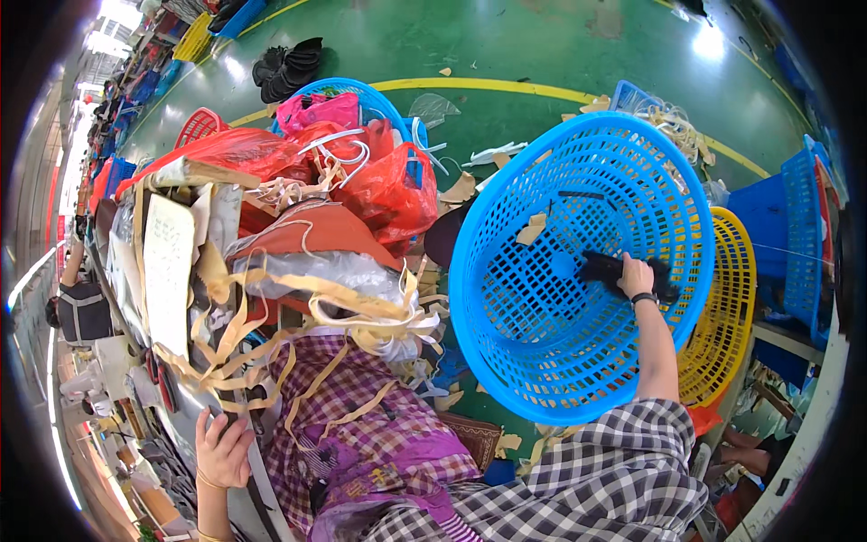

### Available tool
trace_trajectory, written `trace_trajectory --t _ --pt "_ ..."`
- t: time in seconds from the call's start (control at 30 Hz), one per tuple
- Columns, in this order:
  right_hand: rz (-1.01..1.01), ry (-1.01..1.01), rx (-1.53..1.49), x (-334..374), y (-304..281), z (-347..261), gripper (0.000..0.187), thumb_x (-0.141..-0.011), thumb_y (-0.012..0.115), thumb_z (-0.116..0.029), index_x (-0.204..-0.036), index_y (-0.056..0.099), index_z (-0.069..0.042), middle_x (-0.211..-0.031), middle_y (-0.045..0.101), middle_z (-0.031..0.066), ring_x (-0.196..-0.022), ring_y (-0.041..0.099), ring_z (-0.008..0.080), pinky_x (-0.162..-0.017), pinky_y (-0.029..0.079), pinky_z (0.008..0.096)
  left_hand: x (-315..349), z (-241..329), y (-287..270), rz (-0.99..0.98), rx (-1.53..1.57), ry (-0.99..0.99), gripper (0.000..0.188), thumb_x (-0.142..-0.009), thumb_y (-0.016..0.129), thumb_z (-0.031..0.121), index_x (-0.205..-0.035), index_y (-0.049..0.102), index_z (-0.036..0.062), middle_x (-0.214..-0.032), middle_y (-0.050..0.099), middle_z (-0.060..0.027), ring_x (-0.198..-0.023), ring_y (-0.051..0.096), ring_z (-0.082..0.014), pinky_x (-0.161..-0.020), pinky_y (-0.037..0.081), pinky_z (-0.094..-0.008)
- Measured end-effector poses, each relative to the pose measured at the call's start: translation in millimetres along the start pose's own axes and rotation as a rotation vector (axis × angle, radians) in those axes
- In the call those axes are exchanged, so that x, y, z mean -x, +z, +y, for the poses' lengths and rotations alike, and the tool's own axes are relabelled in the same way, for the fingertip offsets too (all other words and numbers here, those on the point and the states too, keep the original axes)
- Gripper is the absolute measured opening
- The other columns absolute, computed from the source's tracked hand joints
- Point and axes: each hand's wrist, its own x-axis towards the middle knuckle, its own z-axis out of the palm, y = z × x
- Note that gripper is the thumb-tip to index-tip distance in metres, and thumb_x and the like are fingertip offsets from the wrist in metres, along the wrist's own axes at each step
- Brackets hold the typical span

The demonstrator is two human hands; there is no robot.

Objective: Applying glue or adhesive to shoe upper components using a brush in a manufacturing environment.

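Over the rim of the blue basket crosses the bare right forearm, rising from a checked sleeve, a dark band round the wrist; inside the basket, the right hand has its fingers bent in a grasp. Well left of the basket, the left hand is raised, fingers loosely bent, a thin band at its wrist

The dark, elongated bundle is gripped inside the round blue basket, extending crosswise on its right side. The basket has perforated walls; its open mouth faces the camera.
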Motion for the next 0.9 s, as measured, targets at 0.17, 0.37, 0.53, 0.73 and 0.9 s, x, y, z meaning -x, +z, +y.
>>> trace_trajectory --t 0.17,0.37,0.53,0.73,0.9 --pt "0.165 0.266 -0.954 38 -30 14 0.057 -0.068 0.076 -0.011 -0.120 0.054 -0.008 -0.100 0.067 0.0145 -0.095 0.065 0.0315 -0.086 0.051 0.0386 -22 1 -2 0.049 0.050 -0.010 0.033 -0.073 0.049 0.020 -0.096 0.066 0.0054 -0.119 0.058 -0.0092 -0.127 0.041 -0.0317 -0.108 0.028 -0.0586" --pt "0.210 -0.018 -2.139 104 -195 -67 0.055 -0.080 0.068 -0.009 -0.130 0.047 0.000 -0.124 0.056 0.0113 -0.112 0.056 0.0262 -0.096 0.047 0.0359 -46 67 -44 0.563 0.178 -0.289 0.030 -0.070 0.059 -0.003 -0.099 0.063 0.0039 -0.114 0.058 -0.0152 -0.115 0.052 -0.0371 -0.099 0.040 -0.0541" --pt "-0.194 -0.719 -2.541 134 -309 -178 0.046 -0.090 0.062 -0.022 -0.130 0.049 -0.003 -0.128 0.056 0.0096 -0.114 0.057 0.0249 -0.100 0.046 0.0377 -95 141 -12 0.474 0.935 -0.166 0.080 -0.075 0.074 0.020 -0.142 0.034 0.0040 -0.148 0.029 -0.0223 -0.138 0.027 -0.0377 -0.112 0.026 -0.0452" --pt "-1.026 -1.152 -2.579 252 -382 -404 0.046 -0.092 0.060 -0.029 -0.129 0.050 -0.004 -0.123 0.060 0.0083 -0.113 0.057 0.0253 -0.100 0.044 0.0406 -117 130 -6 1.383 1.721 -0.154 0.096 -0.067 0.082 0.019 -0.143 0.028 -0.0033 -0.151 0.025 -0.0151 -0.141 0.021 -0.0234 -0.113 0.022 -0.0347" --pt "-0.906 -1.260 -2.274 356 -361 -501 0.051 -0.086 0.065 -0.016 -0.132 0.044 -0.008 -0.124 0.054 0.0061 -0.117 0.051 0.0252 -0.103 0.041 0.0392 -27 111 -19 2.041 1.666 -0.345 0.053 -0.083 0.070 0.013 -0.128 0.047 -0.0023 -0.122 0.055 -0.0089 -0.112 0.053 -0.0185 -0.096 0.044 -0.0330"
